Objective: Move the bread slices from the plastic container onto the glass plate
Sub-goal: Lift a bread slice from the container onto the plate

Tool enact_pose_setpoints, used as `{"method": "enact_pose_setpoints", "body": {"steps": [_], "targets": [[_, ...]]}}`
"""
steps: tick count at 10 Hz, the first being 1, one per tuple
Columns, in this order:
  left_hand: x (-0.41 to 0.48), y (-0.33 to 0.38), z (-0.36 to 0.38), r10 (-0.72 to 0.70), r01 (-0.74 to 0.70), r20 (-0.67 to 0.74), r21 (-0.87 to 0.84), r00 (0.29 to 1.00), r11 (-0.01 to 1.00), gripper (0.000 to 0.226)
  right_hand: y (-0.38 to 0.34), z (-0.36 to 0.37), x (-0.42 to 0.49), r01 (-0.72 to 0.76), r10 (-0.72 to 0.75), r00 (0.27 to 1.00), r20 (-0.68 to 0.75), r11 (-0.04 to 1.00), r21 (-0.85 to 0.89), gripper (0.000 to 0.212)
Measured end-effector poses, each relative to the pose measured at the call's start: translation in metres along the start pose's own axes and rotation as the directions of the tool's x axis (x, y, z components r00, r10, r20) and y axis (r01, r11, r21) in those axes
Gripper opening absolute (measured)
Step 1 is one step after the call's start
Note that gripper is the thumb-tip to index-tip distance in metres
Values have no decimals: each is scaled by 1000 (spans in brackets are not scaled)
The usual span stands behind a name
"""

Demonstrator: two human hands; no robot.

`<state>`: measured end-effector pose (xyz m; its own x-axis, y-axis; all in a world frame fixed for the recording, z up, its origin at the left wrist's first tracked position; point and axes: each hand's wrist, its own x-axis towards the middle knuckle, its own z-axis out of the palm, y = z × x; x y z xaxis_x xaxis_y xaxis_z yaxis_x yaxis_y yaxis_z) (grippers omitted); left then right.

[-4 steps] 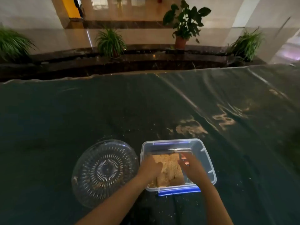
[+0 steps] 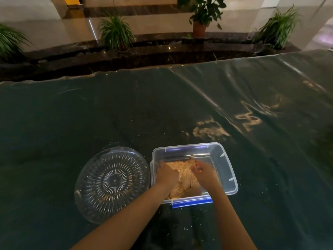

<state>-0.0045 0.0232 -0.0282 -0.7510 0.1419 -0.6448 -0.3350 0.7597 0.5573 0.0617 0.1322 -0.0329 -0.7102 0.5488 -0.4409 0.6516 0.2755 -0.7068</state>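
A clear plastic container point(image 2: 228, 163) with blue clips sits on the dark table near the front. Brown bread slices point(image 2: 184, 173) lie in its left half. My left hand point(image 2: 166, 175) is inside the container on the left edge of the bread, fingers curled down onto it. My right hand point(image 2: 204, 173) is on the bread's right edge, fingers bent over it. Whether the fingers pinch the slices is hidden. A round patterned glass plate point(image 2: 111, 183) stands just left of the container with no bread on it.
The table point(image 2: 90, 114) is covered with a dark sheet under glossy plastic film, strewn with crumbs around the container. Its far edge runs across the upper part of the view. Potted plants point(image 2: 116, 33) stand on a dark ledge beyond.
Both hands have slid slightly deeper along the sides of the bread. The container and the plate have stayed put.
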Motion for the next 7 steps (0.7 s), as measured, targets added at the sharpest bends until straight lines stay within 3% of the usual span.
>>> {"method": "enact_pose_setpoints", "body": {"steps": [2, 4, 7], "targets": [[-2, -7, 5, 86, -86, -66, 1, 994, 996, 63, 6, 7, -3, 42, -34, 992, -117, 997, 64, 29], [-7, -12, 3, 242, -245, -154, 2, 958, 970, 41, 4, 9, -1, 48, -31, 988, -148, 992, 114, 29], [-22, -3, -15, 302, -350, -206, -264, 931, 899, 37, -1, -6, -5, 57, -3, 982, -187, 956, 286, 24]]}}
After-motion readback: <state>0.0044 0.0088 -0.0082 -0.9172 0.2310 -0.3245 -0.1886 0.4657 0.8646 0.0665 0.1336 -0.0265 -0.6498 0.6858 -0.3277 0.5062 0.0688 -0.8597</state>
